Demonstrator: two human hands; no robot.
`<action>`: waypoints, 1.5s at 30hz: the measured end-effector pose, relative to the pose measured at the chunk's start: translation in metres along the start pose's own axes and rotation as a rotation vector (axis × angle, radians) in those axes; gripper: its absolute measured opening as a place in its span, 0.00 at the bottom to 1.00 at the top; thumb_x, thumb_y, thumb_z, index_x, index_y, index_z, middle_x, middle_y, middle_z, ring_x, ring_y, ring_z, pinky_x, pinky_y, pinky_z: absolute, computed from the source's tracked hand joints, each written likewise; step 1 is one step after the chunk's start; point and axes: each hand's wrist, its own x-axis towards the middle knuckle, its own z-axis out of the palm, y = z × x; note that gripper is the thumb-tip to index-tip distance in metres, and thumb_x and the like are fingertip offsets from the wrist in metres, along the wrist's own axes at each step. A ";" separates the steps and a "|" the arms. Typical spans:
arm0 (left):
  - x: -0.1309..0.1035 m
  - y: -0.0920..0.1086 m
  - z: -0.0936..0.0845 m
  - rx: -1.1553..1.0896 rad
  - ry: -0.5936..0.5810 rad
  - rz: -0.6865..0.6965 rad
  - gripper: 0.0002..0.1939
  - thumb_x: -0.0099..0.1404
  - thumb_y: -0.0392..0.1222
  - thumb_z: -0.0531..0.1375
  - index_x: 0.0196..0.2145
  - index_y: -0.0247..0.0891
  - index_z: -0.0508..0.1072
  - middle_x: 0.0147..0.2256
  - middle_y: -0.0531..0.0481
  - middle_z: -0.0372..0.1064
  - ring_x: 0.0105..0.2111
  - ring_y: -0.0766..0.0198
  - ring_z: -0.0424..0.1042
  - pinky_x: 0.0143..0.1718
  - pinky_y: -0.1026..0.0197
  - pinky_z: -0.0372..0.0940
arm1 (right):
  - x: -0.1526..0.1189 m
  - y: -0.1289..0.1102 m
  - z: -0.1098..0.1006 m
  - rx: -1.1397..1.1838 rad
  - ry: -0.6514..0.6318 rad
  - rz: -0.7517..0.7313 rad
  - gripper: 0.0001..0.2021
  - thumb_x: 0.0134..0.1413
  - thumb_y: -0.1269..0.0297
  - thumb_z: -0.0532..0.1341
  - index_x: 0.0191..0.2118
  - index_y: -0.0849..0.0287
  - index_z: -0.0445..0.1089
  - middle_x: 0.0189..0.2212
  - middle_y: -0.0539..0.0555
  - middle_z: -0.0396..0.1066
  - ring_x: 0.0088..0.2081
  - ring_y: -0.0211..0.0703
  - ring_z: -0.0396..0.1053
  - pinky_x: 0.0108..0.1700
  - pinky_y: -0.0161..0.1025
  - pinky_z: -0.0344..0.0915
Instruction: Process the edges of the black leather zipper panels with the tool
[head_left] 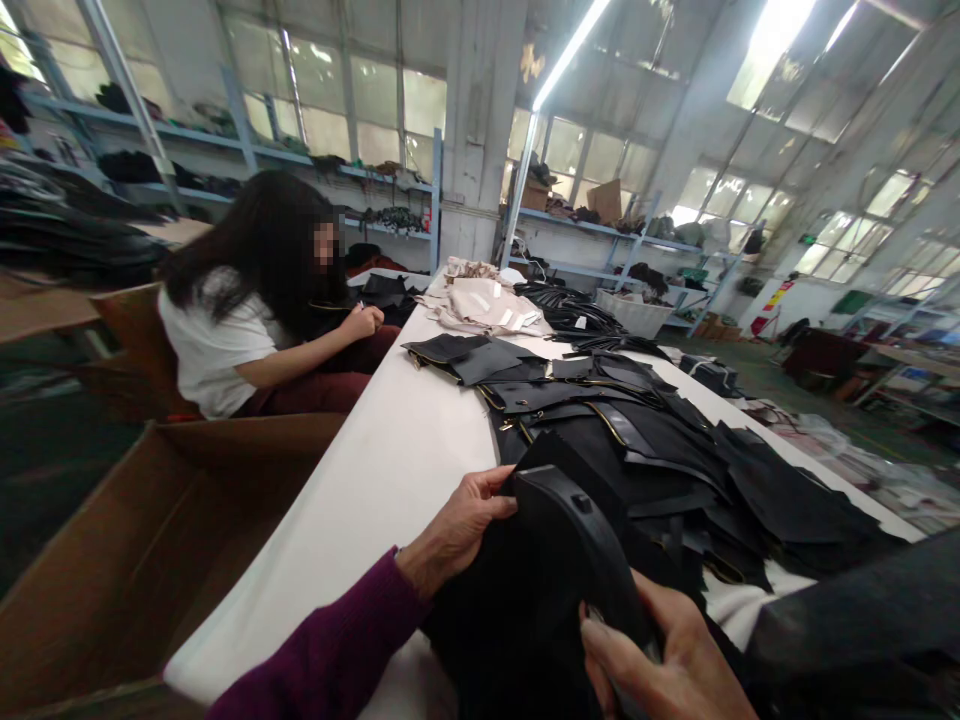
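Note:
Between my hands is a black fabric piece (517, 590) with a curved, smooth black edge band along its right side. My left hand (461, 530) pinches its upper left edge between thumb and fingers. Lower on the right, my right hand (660, 650) grips the curved band, thumb on the near face; its lower part runs out of frame. Just beyond the held piece lies a heap of black panels (660, 440), several with gold-coloured zippers.
A white table (360, 480) runs away from me, with beige pieces (487, 303) and bundled black strips (570, 305) farther along. At the left stand a large cardboard box (172, 540) and a seated person (255, 300) in a white shirt. Loaded shelves (390, 178) line the wall.

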 end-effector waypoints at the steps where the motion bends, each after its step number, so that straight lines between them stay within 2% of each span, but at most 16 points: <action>1: -0.006 -0.002 0.003 -0.015 -0.006 0.006 0.19 0.49 0.30 0.60 0.41 0.32 0.73 0.35 0.45 0.73 0.32 0.63 0.71 0.37 0.63 0.63 | 0.000 -0.004 0.002 0.015 0.008 -0.010 0.09 0.50 0.59 0.56 0.25 0.57 0.62 0.11 0.43 0.60 0.15 0.36 0.60 0.22 0.32 0.60; 6: -0.026 -0.011 0.008 -0.126 -0.020 -0.049 0.20 0.51 0.28 0.58 0.43 0.32 0.72 0.34 0.45 0.73 0.28 0.65 0.70 0.35 0.63 0.63 | 0.000 -0.007 0.001 0.025 0.038 -0.055 0.10 0.54 0.59 0.55 0.25 0.58 0.61 0.11 0.43 0.61 0.16 0.35 0.61 0.22 0.31 0.59; 12: -0.029 -0.017 0.003 -0.194 0.063 -0.064 0.21 0.48 0.26 0.57 0.42 0.32 0.73 0.29 0.48 0.73 0.23 0.69 0.68 0.29 0.66 0.62 | -0.012 -0.001 -0.011 -0.014 0.061 -0.078 0.13 0.55 0.55 0.55 0.26 0.58 0.62 0.13 0.44 0.64 0.17 0.36 0.62 0.23 0.32 0.59; 17: -0.032 -0.016 0.008 -0.175 0.033 -0.022 0.19 0.49 0.26 0.57 0.40 0.32 0.74 0.29 0.48 0.73 0.25 0.69 0.68 0.32 0.66 0.62 | -0.023 0.003 0.001 -0.015 -0.014 -0.038 0.10 0.54 0.58 0.55 0.27 0.59 0.62 0.12 0.43 0.62 0.16 0.36 0.62 0.24 0.33 0.60; 20: -0.035 -0.013 0.011 -0.136 0.022 -0.039 0.18 0.48 0.26 0.57 0.38 0.31 0.74 0.28 0.48 0.73 0.24 0.70 0.68 0.30 0.67 0.60 | -0.021 0.003 0.005 0.009 -0.024 -0.055 0.09 0.54 0.60 0.55 0.27 0.58 0.62 0.12 0.42 0.62 0.16 0.35 0.61 0.23 0.32 0.60; 25: -0.030 -0.013 0.006 -0.035 0.185 -0.088 0.15 0.46 0.28 0.58 0.34 0.30 0.76 0.23 0.49 0.71 0.20 0.70 0.66 0.24 0.69 0.58 | -0.026 0.008 -0.017 -0.004 0.095 -0.074 0.13 0.55 0.57 0.55 0.23 0.56 0.61 0.13 0.43 0.64 0.18 0.36 0.63 0.25 0.32 0.59; 27: -0.026 -0.017 0.000 -0.019 0.256 -0.087 0.15 0.44 0.28 0.58 0.33 0.29 0.76 0.22 0.50 0.71 0.20 0.70 0.65 0.23 0.69 0.57 | -0.034 0.014 -0.030 -0.037 0.174 -0.046 0.15 0.54 0.55 0.55 0.21 0.56 0.61 0.14 0.44 0.64 0.19 0.37 0.63 0.27 0.33 0.59; 30: -0.023 -0.024 -0.008 -0.029 0.294 -0.089 0.15 0.44 0.28 0.59 0.32 0.29 0.76 0.22 0.50 0.71 0.19 0.71 0.64 0.23 0.68 0.58 | -0.051 0.024 -0.040 -0.085 0.245 0.018 0.15 0.53 0.52 0.55 0.22 0.56 0.64 0.14 0.45 0.65 0.20 0.38 0.64 0.28 0.34 0.60; 32: -0.023 -0.028 -0.010 -0.041 0.287 -0.082 0.14 0.44 0.29 0.60 0.32 0.29 0.76 0.22 0.49 0.71 0.19 0.70 0.64 0.23 0.68 0.59 | -0.061 0.031 -0.037 -0.100 0.217 0.063 0.14 0.52 0.52 0.55 0.24 0.56 0.64 0.13 0.45 0.64 0.19 0.39 0.64 0.26 0.34 0.60; 35: -0.028 -0.029 -0.008 -0.057 0.268 -0.077 0.14 0.44 0.29 0.61 0.32 0.30 0.76 0.23 0.49 0.72 0.20 0.69 0.66 0.25 0.67 0.60 | -0.066 0.041 -0.021 -0.072 0.094 0.116 0.12 0.51 0.54 0.56 0.25 0.57 0.63 0.13 0.44 0.64 0.18 0.38 0.64 0.25 0.33 0.62; 38: -0.037 -0.025 0.001 -0.059 0.237 -0.092 0.13 0.46 0.31 0.61 0.32 0.30 0.76 0.24 0.49 0.72 0.20 0.69 0.67 0.25 0.67 0.60 | -0.059 0.050 -0.007 0.011 0.010 0.115 0.11 0.52 0.56 0.55 0.25 0.57 0.61 0.12 0.43 0.62 0.16 0.37 0.62 0.22 0.33 0.61; 40: -0.044 -0.020 0.008 -0.046 0.209 -0.106 0.12 0.46 0.32 0.62 0.32 0.31 0.76 0.24 0.49 0.72 0.21 0.68 0.68 0.25 0.67 0.61 | -0.051 0.053 -0.004 0.043 -0.005 0.082 0.12 0.53 0.56 0.55 0.24 0.57 0.61 0.11 0.43 0.62 0.15 0.37 0.62 0.21 0.33 0.61; 43: -0.048 -0.002 0.013 0.034 0.200 -0.096 0.12 0.46 0.34 0.62 0.32 0.30 0.75 0.23 0.49 0.72 0.21 0.67 0.68 0.25 0.66 0.62 | -0.041 0.047 -0.013 0.038 0.039 0.022 0.12 0.54 0.57 0.55 0.24 0.57 0.61 0.12 0.43 0.63 0.16 0.37 0.63 0.22 0.33 0.61; 45: -0.043 0.020 0.013 0.194 0.223 -0.040 0.12 0.47 0.35 0.62 0.32 0.28 0.74 0.22 0.49 0.71 0.20 0.67 0.67 0.24 0.66 0.62 | -0.039 0.040 -0.023 0.016 0.080 -0.015 0.13 0.54 0.56 0.55 0.24 0.56 0.61 0.13 0.44 0.64 0.17 0.36 0.62 0.24 0.32 0.60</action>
